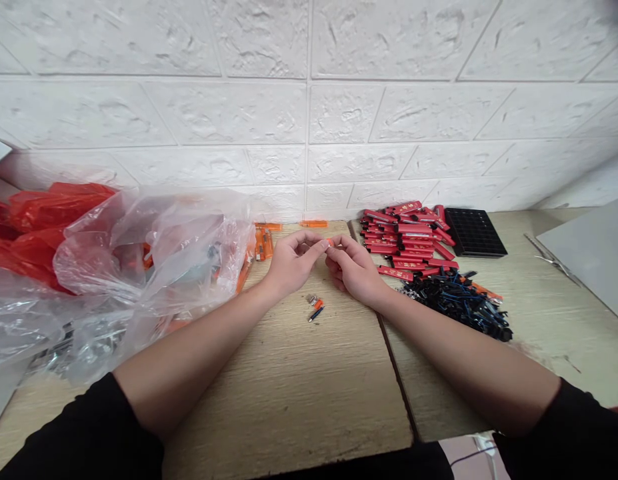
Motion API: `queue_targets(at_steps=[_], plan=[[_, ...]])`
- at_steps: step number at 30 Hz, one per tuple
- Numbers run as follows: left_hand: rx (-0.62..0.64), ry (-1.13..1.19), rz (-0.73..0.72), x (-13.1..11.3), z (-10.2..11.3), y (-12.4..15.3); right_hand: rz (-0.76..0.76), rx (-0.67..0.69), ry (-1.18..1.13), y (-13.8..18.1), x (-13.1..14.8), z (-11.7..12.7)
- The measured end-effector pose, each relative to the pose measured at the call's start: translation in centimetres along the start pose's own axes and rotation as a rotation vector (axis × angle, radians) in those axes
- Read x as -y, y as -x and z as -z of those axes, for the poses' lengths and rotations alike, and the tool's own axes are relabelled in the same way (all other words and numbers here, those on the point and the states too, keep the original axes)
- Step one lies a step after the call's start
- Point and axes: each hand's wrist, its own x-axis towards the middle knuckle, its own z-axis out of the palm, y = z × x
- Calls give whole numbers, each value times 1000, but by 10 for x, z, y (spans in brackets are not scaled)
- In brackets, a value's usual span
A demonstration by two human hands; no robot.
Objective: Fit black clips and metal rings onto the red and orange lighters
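Note:
My left hand (293, 261) and my right hand (353, 268) meet over the middle of the wooden table (289, 387), fingers pinched together on a small orange part (329, 243) held between them. Just below the hands a few tiny loose parts (315, 306) lie on the table, one orange, one silver, one dark. To the right is a pile of red lighters (411, 237), and nearer me a heap of black and blue small parts (459, 303).
A clear plastic bag (153, 260) with orange pieces and red bags (33, 227) fill the left. Orange pieces (263, 243) lie by the wall. A black grid tray (473, 232) sits at the right, a grey board (593, 257) beyond it.

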Motion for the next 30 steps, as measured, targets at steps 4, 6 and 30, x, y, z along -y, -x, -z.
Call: queue_targets(at_steps=[4, 6, 30], plan=[[-16, 0, 6, -1, 0, 1, 35, -13, 69, -1, 0, 0], [-14, 10, 5, -2, -1, 1, 52, -7, 105, -1, 0, 0], [47, -7, -29, -7, 0, 3, 198, -81, 349, 2, 8, -1]])
